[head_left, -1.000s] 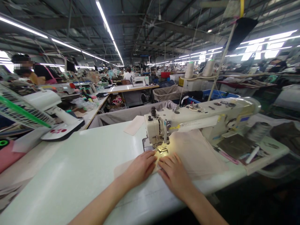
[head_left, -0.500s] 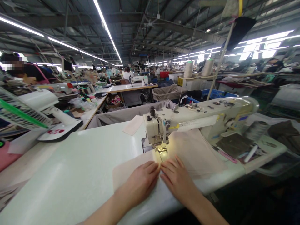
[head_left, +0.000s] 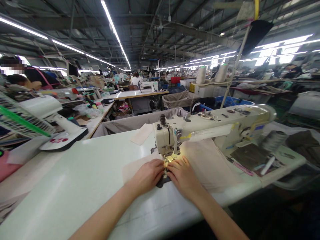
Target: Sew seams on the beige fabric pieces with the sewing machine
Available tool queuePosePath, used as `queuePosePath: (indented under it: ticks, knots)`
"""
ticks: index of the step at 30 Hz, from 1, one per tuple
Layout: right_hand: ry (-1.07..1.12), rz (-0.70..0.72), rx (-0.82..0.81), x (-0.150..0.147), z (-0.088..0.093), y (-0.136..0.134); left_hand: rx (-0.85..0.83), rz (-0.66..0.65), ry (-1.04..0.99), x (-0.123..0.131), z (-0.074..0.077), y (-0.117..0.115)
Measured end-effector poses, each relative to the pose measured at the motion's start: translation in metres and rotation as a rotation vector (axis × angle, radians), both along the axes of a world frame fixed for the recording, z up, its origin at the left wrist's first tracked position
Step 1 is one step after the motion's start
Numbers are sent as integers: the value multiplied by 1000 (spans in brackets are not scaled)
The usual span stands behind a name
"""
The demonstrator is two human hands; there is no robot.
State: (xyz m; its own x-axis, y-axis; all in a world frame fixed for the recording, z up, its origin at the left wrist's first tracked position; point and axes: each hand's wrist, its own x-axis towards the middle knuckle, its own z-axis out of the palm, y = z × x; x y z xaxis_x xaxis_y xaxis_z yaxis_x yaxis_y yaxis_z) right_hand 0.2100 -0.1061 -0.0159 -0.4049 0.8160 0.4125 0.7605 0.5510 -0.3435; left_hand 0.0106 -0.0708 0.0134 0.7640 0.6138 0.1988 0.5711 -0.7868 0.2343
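Observation:
A pale beige fabric panel (head_left: pixel 132 167) runs under the needle area of a white sewing machine (head_left: pixel 165 138), where a lamp casts yellow light. My left hand (head_left: pixel 149 174) lies low over the panel, its fingers closed on the near edge just in front of the presser foot (head_left: pixel 171 158). Close beside it, my right hand (head_left: pixel 184 176) also has its fingers drawn together on the cloth, thumb near the left fingertips. The fingertips partly hide the cloth edge. More beige fabric (head_left: pixel 206 163) lies flat under the machine arm, right of my right hand.
A small beige piece (head_left: pixel 142 134) lies behind the machine head on the pale table (head_left: pixel 82 186). Pink-handled scissors (head_left: pixel 241 166), dark cloth (head_left: pixel 250 156) and a thread cone (head_left: pixel 273 140) sit at right. A white fan (head_left: pixel 42 108) stands at left; fabric-lined bins (head_left: pixel 135 120) lie beyond.
Both hands have moved forward with the fabric, closer to the presser foot. The panel's near edge has slid away from me, uncovering a dark plate on the table.

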Motion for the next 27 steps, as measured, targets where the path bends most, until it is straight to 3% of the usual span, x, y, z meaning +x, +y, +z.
queuePosePath:
  ticks: [7, 21, 27]
  knots:
    - [13, -10, 11, 3, -3, -2, -5, -24, -31, -5, 2, 20]
    - [14, -32, -7, 1, -6, -18, -7, -30, -42, -5, 2, 19]
    - [52, -36, 23, 3, -12, -19, -147, 31, -95, -12, 9, 29]
